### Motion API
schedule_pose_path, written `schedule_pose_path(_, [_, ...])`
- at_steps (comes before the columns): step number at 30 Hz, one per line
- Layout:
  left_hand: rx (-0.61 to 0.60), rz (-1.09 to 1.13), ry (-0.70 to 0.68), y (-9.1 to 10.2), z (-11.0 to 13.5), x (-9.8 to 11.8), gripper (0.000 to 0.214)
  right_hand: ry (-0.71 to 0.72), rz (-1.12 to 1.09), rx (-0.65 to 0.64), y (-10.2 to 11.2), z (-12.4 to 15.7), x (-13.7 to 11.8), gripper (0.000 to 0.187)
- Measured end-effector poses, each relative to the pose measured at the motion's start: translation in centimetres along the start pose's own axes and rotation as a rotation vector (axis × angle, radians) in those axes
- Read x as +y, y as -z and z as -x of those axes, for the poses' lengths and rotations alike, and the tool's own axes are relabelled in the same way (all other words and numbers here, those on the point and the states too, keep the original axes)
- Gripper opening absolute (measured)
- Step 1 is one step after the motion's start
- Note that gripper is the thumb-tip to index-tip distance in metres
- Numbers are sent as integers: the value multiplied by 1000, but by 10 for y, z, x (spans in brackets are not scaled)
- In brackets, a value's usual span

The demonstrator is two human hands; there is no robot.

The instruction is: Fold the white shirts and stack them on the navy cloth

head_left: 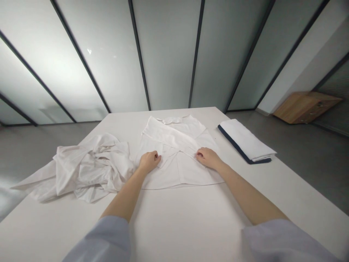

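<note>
A white shirt point(177, 169) lies spread on the white table, its collar at the far end and its hem towards me. One sleeve is laid slantwise across the body, from the upper left down to the right. My right hand point(208, 157) is closed on the fabric near the lower end of that sleeve. On the shirt's left side rests my left hand point(149, 161), its fingers curled closed against the cloth. The fingertips of both hands are partly hidden, so how much fabric each pinches does not show.
A crumpled heap of white cloth point(95, 169) lies at the left, partly hanging past the table's point(185, 222) edge. Near the right edge, folded white cloth point(247, 140) sits on folded dark blue cloth point(235, 146). A wooden cabinet point(302, 107) stands beyond, beside frosted glass panels.
</note>
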State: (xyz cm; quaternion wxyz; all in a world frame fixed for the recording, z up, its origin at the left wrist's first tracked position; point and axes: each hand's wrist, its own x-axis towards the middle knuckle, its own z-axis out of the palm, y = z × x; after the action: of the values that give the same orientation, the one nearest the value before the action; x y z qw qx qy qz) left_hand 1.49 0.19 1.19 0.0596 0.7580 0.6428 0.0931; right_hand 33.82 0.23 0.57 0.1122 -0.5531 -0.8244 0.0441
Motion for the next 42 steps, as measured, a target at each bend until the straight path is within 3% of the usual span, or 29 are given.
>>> schedule_pose_path(10, [29, -76, 14, 1, -1, 3, 35, -73, 114, 10, -2, 2, -9, 26])
schedule_pose_path(18, [-37, -41, -84, 2, 4, 9, 36, -92, 72, 75, -4, 0, -9, 21])
schedule_pose_path(23, [-60, -66, -163, 0, 8, 19, 38, 37, -51, 100, -2, -1, -14, 14])
schedule_pose_path(27, [-72, -72, -191, 1, 9, 20, 39, 92, -117, 17, 1, 1, -23, 27])
schedule_pose_path(31, [-58, -76, -254, 4, 10, 21, 34, 151, -96, -30, 2, 2, -28, 27])
schedule_pose_path(37, [-16, -208, -243, 4, 14, 31, 39, 34, 8, -104, 0, 1, -35, 48])
schedule_pose_path(42, [13, -168, -206, 2, 19, 35, 61, 27, 89, -117, -12, 1, -36, 63])
